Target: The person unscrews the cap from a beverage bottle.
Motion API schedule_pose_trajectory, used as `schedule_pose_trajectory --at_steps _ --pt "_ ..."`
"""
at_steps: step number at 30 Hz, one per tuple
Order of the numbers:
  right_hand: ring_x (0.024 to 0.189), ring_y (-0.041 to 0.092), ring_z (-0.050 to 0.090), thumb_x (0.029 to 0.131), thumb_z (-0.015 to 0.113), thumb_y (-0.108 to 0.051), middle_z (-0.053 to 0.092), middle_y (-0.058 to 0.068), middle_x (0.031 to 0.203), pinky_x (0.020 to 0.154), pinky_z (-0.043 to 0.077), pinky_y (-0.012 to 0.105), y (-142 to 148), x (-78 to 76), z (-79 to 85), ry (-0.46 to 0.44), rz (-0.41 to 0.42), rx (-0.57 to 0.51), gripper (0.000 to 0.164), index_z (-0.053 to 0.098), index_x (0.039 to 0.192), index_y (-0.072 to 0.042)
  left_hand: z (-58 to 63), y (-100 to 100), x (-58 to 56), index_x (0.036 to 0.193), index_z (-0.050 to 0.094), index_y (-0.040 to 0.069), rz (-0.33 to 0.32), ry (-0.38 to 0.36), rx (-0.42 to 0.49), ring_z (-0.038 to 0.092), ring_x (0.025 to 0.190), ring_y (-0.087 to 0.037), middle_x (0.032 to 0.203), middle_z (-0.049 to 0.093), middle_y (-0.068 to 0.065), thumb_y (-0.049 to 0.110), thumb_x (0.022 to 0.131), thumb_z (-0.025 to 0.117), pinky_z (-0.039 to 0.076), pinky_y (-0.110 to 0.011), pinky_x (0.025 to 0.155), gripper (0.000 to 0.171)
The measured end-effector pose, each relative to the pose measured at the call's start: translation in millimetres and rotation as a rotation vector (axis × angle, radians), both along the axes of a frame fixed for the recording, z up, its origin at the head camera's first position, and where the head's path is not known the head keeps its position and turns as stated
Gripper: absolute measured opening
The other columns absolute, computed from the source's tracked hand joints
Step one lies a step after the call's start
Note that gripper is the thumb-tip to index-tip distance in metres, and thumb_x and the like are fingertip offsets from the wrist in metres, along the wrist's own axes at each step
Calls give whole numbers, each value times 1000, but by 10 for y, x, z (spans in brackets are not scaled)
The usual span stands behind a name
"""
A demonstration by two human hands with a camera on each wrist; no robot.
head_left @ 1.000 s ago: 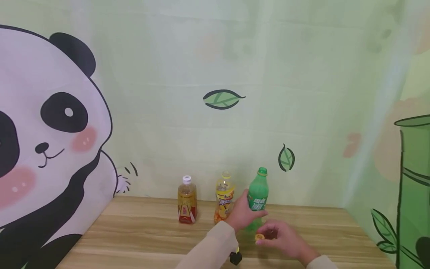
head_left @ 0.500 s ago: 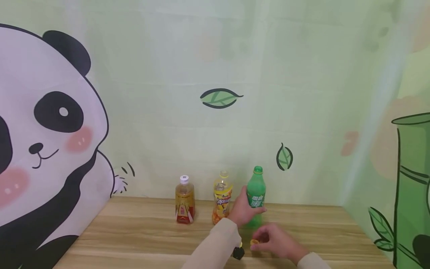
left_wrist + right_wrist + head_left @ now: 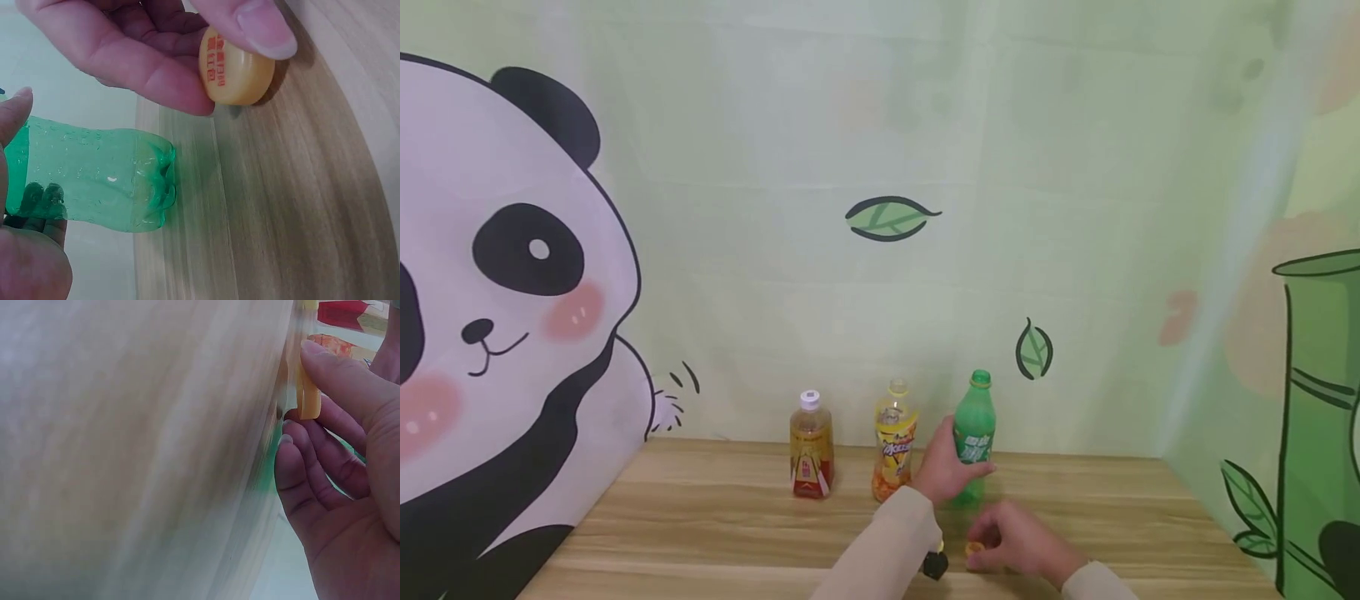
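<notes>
Currently: left hand (image 3: 943, 468), fingers curled round green plastic bottle (image 3: 975, 417); right hand (image 3: 1021, 542), thumb and finger pinching yellow-orange bottle cap (image 3: 236, 74). Possible fault: cap slipping, through slight fingertip hold.

Soft light, blurred tabletop (image 3: 125, 456), right wrist view

The head camera looks from above the near side of the surface (image 3: 737, 533), forward and down; its wider view takes in the surface's far edge and the backdrop (image 3: 737, 167). The left wrist camera views the base of the green bottle (image 3: 100, 169) at close range, rolled about a quarter turn. The right wrist camera sits close to the surface, rolled the opposite way. All three views share the right hand (image 3: 1018, 537) and the yellow-orange cap (image 3: 237, 72).
</notes>
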State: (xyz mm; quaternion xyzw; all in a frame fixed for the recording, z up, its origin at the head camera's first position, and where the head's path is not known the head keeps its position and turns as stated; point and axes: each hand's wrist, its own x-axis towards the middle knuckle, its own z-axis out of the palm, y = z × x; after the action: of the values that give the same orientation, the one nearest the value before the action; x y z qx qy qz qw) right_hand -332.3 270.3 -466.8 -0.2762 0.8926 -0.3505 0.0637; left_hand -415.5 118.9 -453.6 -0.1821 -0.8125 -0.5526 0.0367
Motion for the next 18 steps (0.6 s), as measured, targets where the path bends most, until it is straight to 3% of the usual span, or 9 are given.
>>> schedule_pose_trajectory --at_steps 4,12,18 --pt "63 -2 57 82 85 -19 71 -7 73 56 50 20 12 -23 -21 2 3 24 13 79 88 -9 -12 3 -11 144 41 15 6 -11 -8 60 124 -25 131 60 -3 30 81 89 48 -51 110 80" --pt "64 -7 56 79 87 -17 70 -11 72 58 51 18 12 -20 -39 104 31 65 14 78 85 -9 -56 -6 -19 137 45 13 3 12 -21 62 117 -22 125 62 -2 30 80 89 52 -47 106 74" --pt "65 -7 57 79 87 -17 70 -11 73 58 52 18 10 -14 -55 125 30 63 14 77 85 -9 -72 -26 7 139 43 13 14 -21 -38 63 119 -22 127 63 -3 29 80 89 51 -47 107 77"
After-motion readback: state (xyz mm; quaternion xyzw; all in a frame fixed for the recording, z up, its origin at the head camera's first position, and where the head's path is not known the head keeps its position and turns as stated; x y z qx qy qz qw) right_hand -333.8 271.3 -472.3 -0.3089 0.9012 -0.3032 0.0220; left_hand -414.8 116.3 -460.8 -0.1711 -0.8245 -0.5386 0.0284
